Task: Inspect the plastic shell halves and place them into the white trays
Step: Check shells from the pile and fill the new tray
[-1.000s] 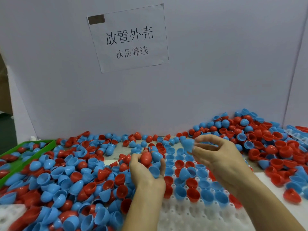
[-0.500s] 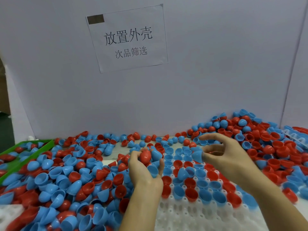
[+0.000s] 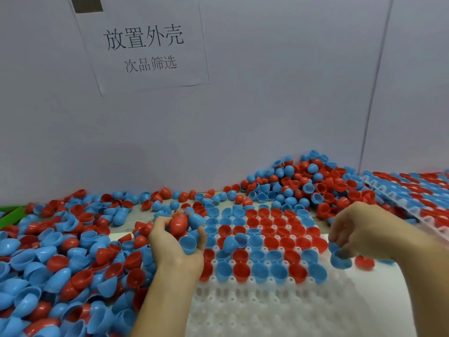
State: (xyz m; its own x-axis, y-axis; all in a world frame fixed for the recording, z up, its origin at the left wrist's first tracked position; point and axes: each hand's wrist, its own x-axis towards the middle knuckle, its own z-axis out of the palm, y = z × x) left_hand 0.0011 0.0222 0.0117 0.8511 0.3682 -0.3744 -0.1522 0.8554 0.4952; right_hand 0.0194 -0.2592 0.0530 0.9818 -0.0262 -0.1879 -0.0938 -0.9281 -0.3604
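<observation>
1. Centrally, the left hand (image 3: pixel 175 242) is cupping several red and blue shell halves (image 3: pixel 187 243).
2. The right hand (image 3: pixel 359 235) is pinching a blue shell (image 3: pixel 340 260) beside the half-filled white tray (image 3: pixel 243 310).
3. Loose shells are surrounding everything below a grey wall (image 3: pixel 279 105) with a sign (image 3: pixel 143 45).

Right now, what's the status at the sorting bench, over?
Left hand holds several shells. Right hand holds a blue shell beside the white tray. Near rows empty. Loose shells piled alongside, over.

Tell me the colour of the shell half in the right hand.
Blue: the right hand holds a blue shell half, seen in the head view.
</observation>
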